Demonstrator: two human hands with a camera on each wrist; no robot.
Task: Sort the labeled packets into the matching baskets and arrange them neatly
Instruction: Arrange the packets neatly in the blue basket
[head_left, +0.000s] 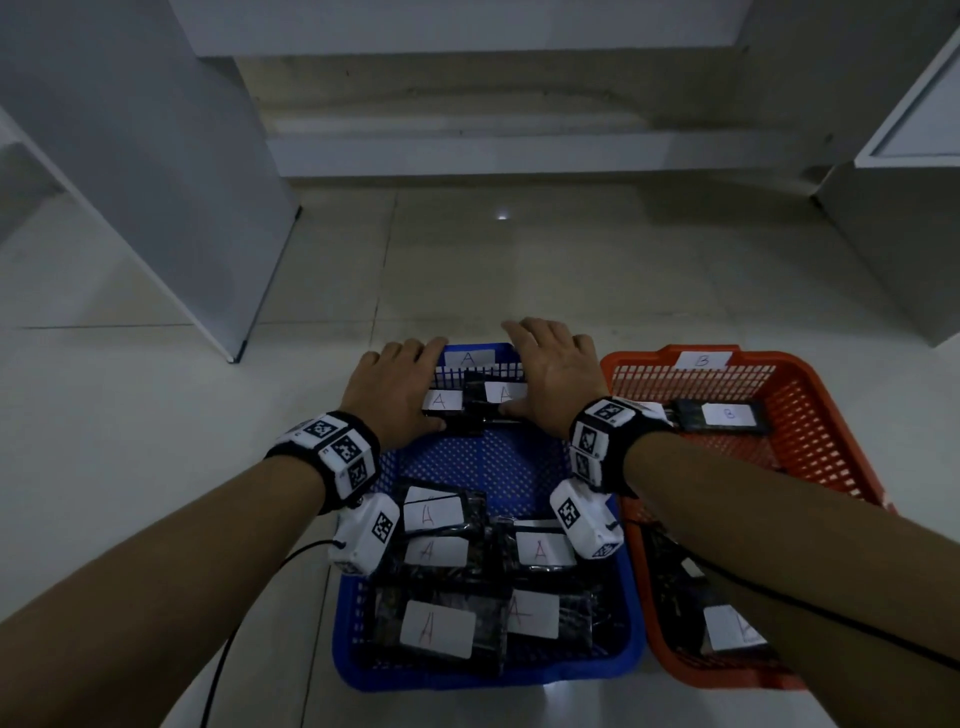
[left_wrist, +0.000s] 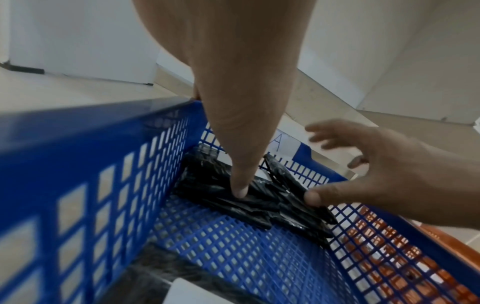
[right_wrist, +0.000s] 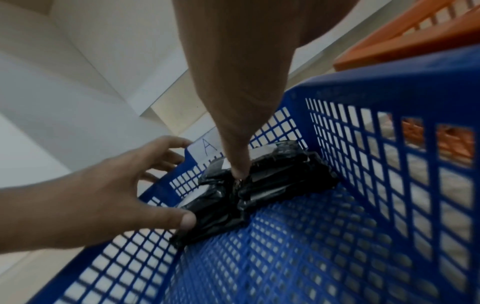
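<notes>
A blue basket (head_left: 488, 467) tagged A holds black packets with white A labels. Two of them (head_left: 470, 410) lie side by side against its far wall. My left hand (head_left: 400, 387) reaches past the far left corner with its fingers stretched beyond the rim, and its thumb (left_wrist: 240, 190) presses on the left packet (left_wrist: 228, 203). My right hand (head_left: 550, 374) mirrors it on the right, its thumb (right_wrist: 239, 171) pressing the right packet (right_wrist: 283, 174). Neither hand grips a packet. An orange basket (head_left: 810, 415) tagged B stands to the right.
Several more A packets (head_left: 439, 629) crowd the near half of the blue basket. The orange basket holds a B packet (head_left: 727, 415) at its far end and another (head_left: 730, 629) under my right forearm. White cabinets (head_left: 156, 156) flank the tiled floor (head_left: 498, 270).
</notes>
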